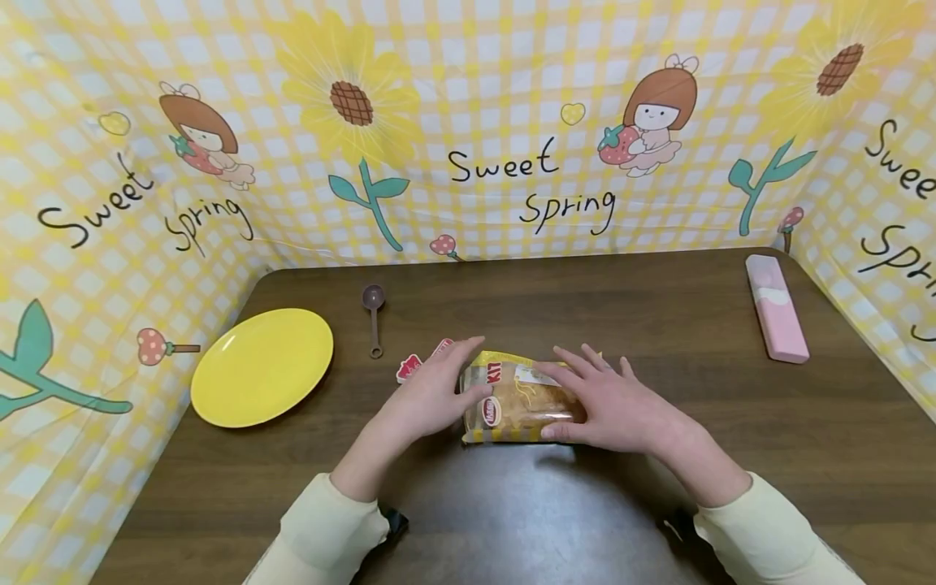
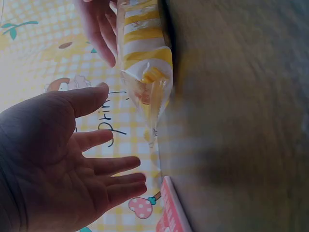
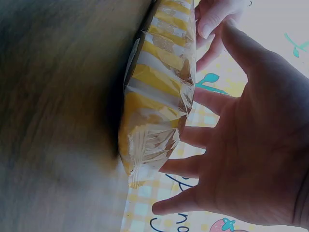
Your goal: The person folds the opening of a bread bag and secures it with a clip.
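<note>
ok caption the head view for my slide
Left hand and right hand at either end of a food packet, yellow plate at left.

Table (image 1: 504, 528) spread across lower frame; cloth (image 1: 483, 73) hung behind it and along both sides. Plate (image 1: 262, 367) set at middle left, by table's left edge. Spoon (image 1: 374, 321) laid right of plate, left of centre. Bread packet (image 1: 521, 402) placed near centre, flanked by left hand (image 1: 431, 394) and right hand (image 1: 610, 406), its right end covered. Card-like item (image 1: 410, 368) partly hidden behind left hand. Case (image 1: 779, 313) placed at right, near table's back corner.
</note>
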Motion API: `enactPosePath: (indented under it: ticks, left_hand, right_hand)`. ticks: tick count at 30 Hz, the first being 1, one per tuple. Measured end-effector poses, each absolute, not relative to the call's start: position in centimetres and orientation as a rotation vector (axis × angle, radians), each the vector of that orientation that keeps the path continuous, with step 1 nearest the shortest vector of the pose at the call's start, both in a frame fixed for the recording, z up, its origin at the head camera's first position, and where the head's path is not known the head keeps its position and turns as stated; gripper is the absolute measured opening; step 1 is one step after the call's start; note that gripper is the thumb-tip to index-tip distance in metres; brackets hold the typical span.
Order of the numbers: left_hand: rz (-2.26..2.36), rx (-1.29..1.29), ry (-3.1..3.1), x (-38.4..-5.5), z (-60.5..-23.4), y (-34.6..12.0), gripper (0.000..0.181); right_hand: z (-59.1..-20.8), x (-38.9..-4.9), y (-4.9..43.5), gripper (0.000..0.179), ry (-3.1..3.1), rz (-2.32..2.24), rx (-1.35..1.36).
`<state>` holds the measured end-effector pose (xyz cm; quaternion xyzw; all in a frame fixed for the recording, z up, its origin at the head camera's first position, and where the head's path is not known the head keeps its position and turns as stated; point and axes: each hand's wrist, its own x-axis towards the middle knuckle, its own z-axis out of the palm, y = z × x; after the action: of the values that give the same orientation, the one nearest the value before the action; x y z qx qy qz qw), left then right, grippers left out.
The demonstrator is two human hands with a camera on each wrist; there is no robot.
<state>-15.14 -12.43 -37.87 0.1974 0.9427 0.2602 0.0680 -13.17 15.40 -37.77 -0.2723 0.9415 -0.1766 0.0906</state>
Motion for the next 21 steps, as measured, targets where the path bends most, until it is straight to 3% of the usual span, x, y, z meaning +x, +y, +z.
enactPosePath:
  ticks: [21]
  left_hand:
    - [0.854, 0.501, 2.686, -16.0, -39.1, -12.4, 0.057]
  right_hand:
    - [-37.0, -12.7, 15.3, 0.076, 2.756, -0.386, -0.965]
